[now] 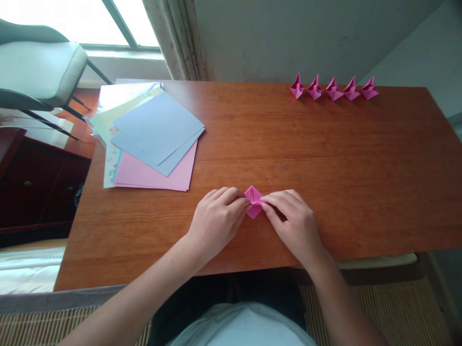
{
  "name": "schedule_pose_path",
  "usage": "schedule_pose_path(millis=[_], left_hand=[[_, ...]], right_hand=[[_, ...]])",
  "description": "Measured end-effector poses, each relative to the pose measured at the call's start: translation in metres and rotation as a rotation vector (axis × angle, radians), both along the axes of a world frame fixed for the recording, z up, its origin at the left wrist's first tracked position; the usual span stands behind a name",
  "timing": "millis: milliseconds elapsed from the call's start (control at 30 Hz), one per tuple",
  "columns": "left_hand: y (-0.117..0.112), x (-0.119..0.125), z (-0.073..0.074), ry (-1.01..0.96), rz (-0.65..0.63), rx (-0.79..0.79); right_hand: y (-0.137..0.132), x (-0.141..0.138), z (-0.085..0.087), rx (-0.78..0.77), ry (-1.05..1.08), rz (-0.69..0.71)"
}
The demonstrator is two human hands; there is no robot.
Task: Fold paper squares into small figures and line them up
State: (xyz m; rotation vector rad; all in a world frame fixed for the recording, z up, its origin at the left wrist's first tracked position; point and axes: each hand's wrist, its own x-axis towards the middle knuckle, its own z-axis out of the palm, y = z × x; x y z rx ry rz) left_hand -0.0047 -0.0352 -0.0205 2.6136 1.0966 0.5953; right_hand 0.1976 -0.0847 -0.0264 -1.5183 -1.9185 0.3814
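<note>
Between my two hands, near the front of the wooden table [292, 145], is a small folded pink origami paper [254, 195] with pointed top and bottom corners. My left hand [220, 213] pinches its left corner, thumb and fingers pressed together. On the other side my right hand [292, 218] pinches the right corner between thumb and forefinger. The fingertips cover both side corners. At the table's far edge stand several folded pink origami pieces [334, 90] in a row, each with upright points.
Loose sheets lie at the table's left: blue-grey paper [160, 125] on top, pink paper [158, 173] beneath, and printed packets under them. A chair [37, 70] stands beyond the left edge by the window. A curtain [178, 35] hangs behind the table.
</note>
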Motion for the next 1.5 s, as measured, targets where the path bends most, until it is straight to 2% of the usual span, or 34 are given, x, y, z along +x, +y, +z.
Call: schedule_pose_path(millis=[267, 600, 800, 1100, 1500], left_hand=[[-0.003, 0.009, -0.001, 0.005, 0.114, 0.004], [-0.003, 0.011, -0.003, -0.071, 0.22, -0.088], [-0.002, 0.013, -0.002, -0.084, 0.232, -0.134], [-0.003, 0.013, 0.004, 0.081, 0.287, -0.101], [-0.001, 0.013, -0.001, -0.005, 0.264, -0.095]], right_hand=[[0.005, -0.009, -0.002, -0.049, -0.029, -0.099], [0.009, -0.016, -0.002, -0.132, -0.025, -0.193], [0.009, -0.017, -0.001, -0.15, -0.018, -0.21], [0.013, -0.021, 0.002, -0.181, -0.033, -0.247], [0.017, -0.023, 0.002, -0.186, -0.019, -0.277]])
